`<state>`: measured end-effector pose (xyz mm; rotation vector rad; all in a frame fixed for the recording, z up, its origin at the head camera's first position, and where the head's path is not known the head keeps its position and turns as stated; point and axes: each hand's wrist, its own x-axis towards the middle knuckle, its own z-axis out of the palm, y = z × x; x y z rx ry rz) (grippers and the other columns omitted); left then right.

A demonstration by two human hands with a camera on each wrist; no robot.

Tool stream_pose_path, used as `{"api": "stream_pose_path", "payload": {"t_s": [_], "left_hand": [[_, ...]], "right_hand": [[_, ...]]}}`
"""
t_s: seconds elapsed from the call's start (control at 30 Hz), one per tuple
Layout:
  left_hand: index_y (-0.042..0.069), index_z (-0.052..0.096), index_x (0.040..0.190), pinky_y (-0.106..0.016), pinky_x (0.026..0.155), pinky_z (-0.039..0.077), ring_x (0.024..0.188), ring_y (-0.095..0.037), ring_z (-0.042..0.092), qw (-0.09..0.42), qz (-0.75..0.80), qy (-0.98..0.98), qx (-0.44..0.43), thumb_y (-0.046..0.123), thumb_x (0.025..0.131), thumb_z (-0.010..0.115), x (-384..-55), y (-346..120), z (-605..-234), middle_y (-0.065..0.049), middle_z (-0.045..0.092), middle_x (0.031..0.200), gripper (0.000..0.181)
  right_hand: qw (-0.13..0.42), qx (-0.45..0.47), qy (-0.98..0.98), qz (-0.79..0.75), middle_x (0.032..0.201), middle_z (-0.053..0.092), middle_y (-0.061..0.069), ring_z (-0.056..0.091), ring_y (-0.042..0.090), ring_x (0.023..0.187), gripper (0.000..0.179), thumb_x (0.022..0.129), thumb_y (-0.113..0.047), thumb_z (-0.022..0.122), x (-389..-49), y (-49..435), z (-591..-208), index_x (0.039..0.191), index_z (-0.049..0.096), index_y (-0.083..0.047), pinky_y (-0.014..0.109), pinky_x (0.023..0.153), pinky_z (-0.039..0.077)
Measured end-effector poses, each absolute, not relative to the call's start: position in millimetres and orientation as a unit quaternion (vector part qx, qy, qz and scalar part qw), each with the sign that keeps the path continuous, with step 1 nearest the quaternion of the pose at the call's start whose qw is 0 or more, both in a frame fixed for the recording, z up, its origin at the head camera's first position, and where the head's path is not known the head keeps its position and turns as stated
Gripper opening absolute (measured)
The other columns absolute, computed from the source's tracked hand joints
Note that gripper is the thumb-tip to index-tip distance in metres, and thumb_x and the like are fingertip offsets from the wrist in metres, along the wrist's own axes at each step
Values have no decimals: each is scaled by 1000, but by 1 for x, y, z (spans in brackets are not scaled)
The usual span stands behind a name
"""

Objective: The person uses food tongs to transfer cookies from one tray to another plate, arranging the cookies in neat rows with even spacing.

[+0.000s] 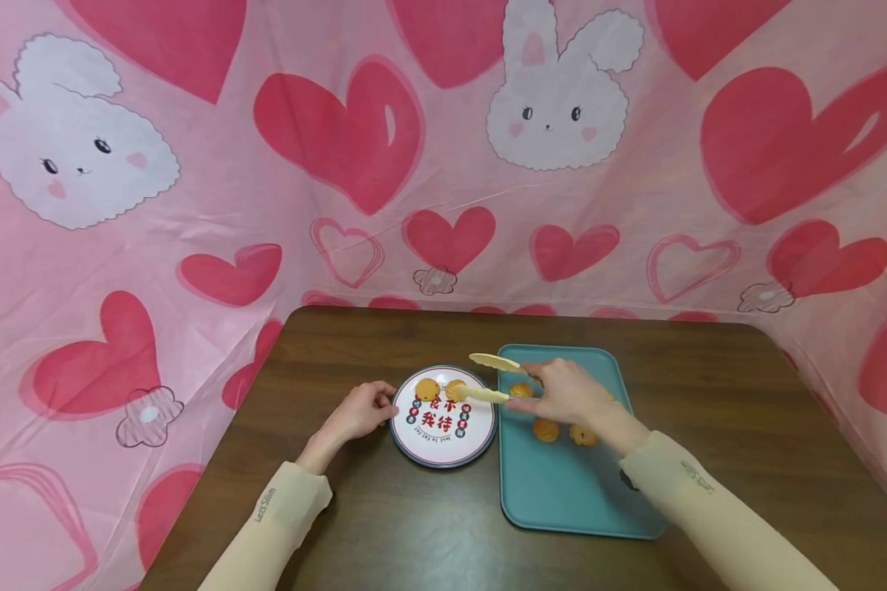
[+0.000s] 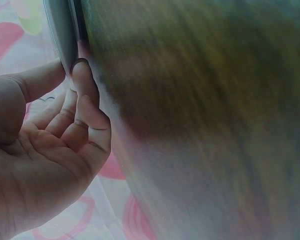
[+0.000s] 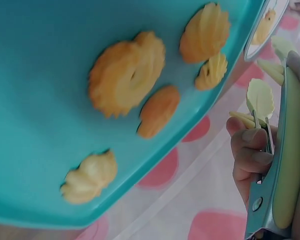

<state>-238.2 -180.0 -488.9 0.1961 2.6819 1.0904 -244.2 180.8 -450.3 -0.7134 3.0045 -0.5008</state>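
My left hand (image 1: 360, 410) pinches the left rim of a round white plate (image 1: 443, 447) with red lettering and a blue edge. The left wrist view shows the thumb above the rim and a finger below. Two golden piped cookies (image 1: 427, 389) lie on the plate's upper part. In my right hand (image 1: 571, 392) are cream-coloured tongs (image 1: 494, 396) with metal arms, also visible in the right wrist view. Their tips are spread apart, pointing left, one over the plate's upper right; no cookie shows between them. Beneath that hand several cookies (image 3: 127, 75) rest on a teal tray (image 1: 554, 492).
The plate and tray stand side by side on a dark brown wooden table (image 1: 384, 525), the tray to the right. Behind the table hangs a pink cloth (image 1: 443, 180) printed with hearts and rabbits. My right forearm covers part of the tray's right side.
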Motion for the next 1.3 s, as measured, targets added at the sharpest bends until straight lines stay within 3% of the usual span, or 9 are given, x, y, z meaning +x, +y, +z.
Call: {"api": "stream_pose_path", "payload": {"t_s": [0.27,0.5,0.7,0.8,1.0,1.07,1.2,1.3], "left_hand": [[1,66,118,-30,60,46,65,-18,56,119,373,918,65,9,91,73,-238,-182,-489,-3,60,79,29],[1,66,119,-31,61,46,66,-18,56,119,371,918,70,10,91,73,-239,-183,-489,-3,61,80,30],[2,65,120,-31,61,47,68,-18,56,119,372,918,71,10,91,73,-239,-184,-489,-3,60,81,31],[1,65,120,-31,61,46,67,-18,56,118,370,918,73,10,91,73,-238,-184,-489,-3,60,81,31],[1,65,121,-31,60,46,67,-18,56,121,369,919,72,10,92,72,-238,-184,-489,-3,60,81,31],[2,65,121,-31,61,47,68,-18,56,123,371,918,68,10,92,72,-238,-184,-489,-4,60,82,31],[3,65,122,-30,62,47,69,-19,56,122,371,918,69,11,92,73,-239,-183,-489,-3,60,82,32],[3,65,122,-30,62,47,69,-18,56,122,370,918,72,11,92,72,-239,-182,-490,-3,60,82,33]], "right_hand": [[-37,-241,955,-168,52,38,-8,39,9,50,70,79,-60,76,-243,209,-443,120,68,-4,28,49,35],[-21,-184,966,-182,52,43,-6,45,11,52,86,79,-69,70,-239,236,-437,132,63,-2,31,52,39],[-33,-175,969,-173,56,43,-6,44,12,53,83,78,-68,71,-233,255,-439,130,63,-3,32,52,37],[-32,-169,971,-164,59,48,-6,48,13,58,81,78,-69,71,-228,263,-442,129,64,-6,33,56,41],[-35,-150,975,-161,89,72,8,57,12,65,85,78,-70,70,-218,282,-445,129,64,-2,40,63,50],[-35,-142,976,-163,88,72,9,57,12,64,87,79,-70,70,-215,288,-446,130,63,0,39,62,49],[-31,-129,979,-157,72,64,2,53,13,62,90,80,-70,68,-208,300,-448,131,61,3,36,58,45],[-22,-118,981,-153,72,63,1,55,16,66,91,80,-70,68,-202,309,-449,132,60,4,40,60,47]]}}
